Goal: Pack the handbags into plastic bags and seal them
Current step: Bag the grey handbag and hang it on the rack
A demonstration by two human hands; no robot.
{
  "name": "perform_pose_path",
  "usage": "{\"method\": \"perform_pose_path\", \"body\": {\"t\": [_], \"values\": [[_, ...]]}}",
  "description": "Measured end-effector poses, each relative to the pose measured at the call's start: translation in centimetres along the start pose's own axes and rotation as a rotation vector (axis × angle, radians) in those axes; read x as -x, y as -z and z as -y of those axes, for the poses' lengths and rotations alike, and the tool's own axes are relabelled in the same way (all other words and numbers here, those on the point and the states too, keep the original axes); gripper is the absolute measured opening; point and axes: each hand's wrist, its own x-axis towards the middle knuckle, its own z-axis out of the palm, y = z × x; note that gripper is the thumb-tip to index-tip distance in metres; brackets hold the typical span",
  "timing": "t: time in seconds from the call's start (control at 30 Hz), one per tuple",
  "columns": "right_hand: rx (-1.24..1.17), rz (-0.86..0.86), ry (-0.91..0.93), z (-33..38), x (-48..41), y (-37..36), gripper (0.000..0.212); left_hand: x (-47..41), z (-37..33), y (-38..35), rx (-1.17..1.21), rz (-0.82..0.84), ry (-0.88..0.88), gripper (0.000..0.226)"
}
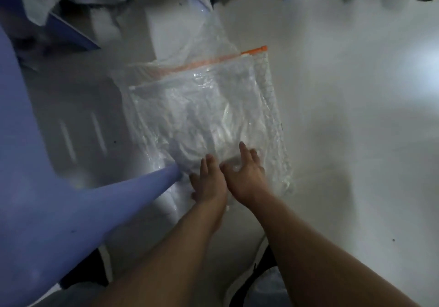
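Both hands lie flat, fingers spread and grasping nothing, on the near edge of a clear zip bag on the pale floor. The left hand (209,183) and right hand (244,171) sit side by side, touching the plastic. The zip bag (204,116) runs lengthwise away from the fingertips, something pale inside, probably a handbag, too blurred to confirm. Its orange seal strip (213,62) lies at the far end, crosswise, so sealing likely calls for a reach forward. A blue plastic leg (133,192) stands just left of the left hand.

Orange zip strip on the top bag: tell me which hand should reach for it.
Probably the right hand: it lies on the bag's near right, the side where the orange zip strip ends. The left hand sits further left.
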Motion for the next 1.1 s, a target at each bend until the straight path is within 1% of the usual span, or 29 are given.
{"method": "perform_pose_path", "body": {"t": [0.07,0.1,0.17,0.2,0.23,0.27,0.33,0.37,0.4,0.47,0.53,0.63,0.7,0.77,0.83,0.87,0.9,0.93,1.0,1.03,1.1], "values": [[-0.084,-0.039,-0.004,0.2,0.0,-0.3,0.089,-0.1,-0.1,-0.3,-0.033,-0.033,0.010,0.096],[-0.140,-0.052,-0.011,0.4,0.1,-0.4,0.092,0.5,-0.6,-0.1,-0.068,-0.043,0.015,0.086],[-0.171,-0.038,-0.048,0.8,0.5,-0.6,0.092,2.1,-1.7,0.6,-0.166,-0.088,0.017,0.060],[-0.173,-0.031,-0.073,0.8,0.7,-0.7,0.087,2.5,-2.0,1.0,-0.210,-0.122,0.015,0.050],[-0.183,-0.024,-0.091,0.7,0.8,-0.8,0.078,2.8,-2.1,1.3,-0.227,-0.149,0.012,0.045],[-0.203,-0.022,-0.104,0.6,0.9,-0.8,0.062,2.9,-2.1,1.7,-0.220,-0.173,0.003,0.045],[-0.246,-0.051,-0.118,0.6,1.6,-0.4,0.030,3.2,-1.9,2.3,-0.198,-0.205,-0.020,0.050],[-0.265,-0.087,-0.125,0.7,2.0,0.0,0.023,3.4,-1.9,2.6,-0.189,-0.216,-0.030,0.051],[-0.287,-0.130,-0.135,0.7,2.6,0.5,0.020,3.6,-1.8,2.9,-0.180,-0.230,-0.042,0.051],[-0.332,-0.215,-0.146,0.8,3.8,1.5,0.018,4.2,-1.6,3.4,-0.174,-0.251,-0.050,0.051],[-0.354,-0.251,-0.136,1.0,5.2,2.3,0.017,5.3,-1.7,3.7,-0.207,-0.250,-0.026,0.050],[-0.407,-0.231,-0.092,1.5,7.3,2.8,0.018,7.9,-2.4,3.9,-0.275,-0.218,-0.024,0.050],[-0.481,-0.214,-0.074,2.0,8.7,3.0,0.018,9.4,-3.2,4.1,-0.263,-0.172,0.015,0.060],[-0.638,-0.213,-0.128,2.7,9.9,3.4,0.021,10.7,-4.3,4.5,-0.168,-0.116,0.100,0.077],[-0.857,-0.179,-0.210,3.6,11.3,4.2,0.022,12.5,-5.5,5.0,0.019,-0.064,0.200,0.094],[-0.932,-0.154,-0.238,4.0,12.0,4.7,0.020,13.3,-6.0,5.2,0.117,-0.032,0.221,0.100],[-0.959,-0.131,-0.250,4.3,12.8,5.3,0.017,14.3,-6.5,5.5,0.190,-0.008,0.206,0.101],[-0.933,-0.126,-0.254,4.5,13.5,5.8,0.014,15.2,-6.8,5.8,0.222,0.002,0.154,0.095],[-0.777,-0.154,-0.265,5.1,15.3,7.0,0.012,16.8,-7.4,6.7,0.162,-0.049,-0.041,0.070],[-0.702,-0.176,-0.282,5.5,16.3,7.7,0.019,17.7,-8.0,7.2,0.121,-0.070,-0.141,0.059],[-0.660,-0.197,-0.298,6.5,18.4,9.3,0.046,19.5,-9.4,8.5,0.132,-0.025,-0.275,0.051]]}}
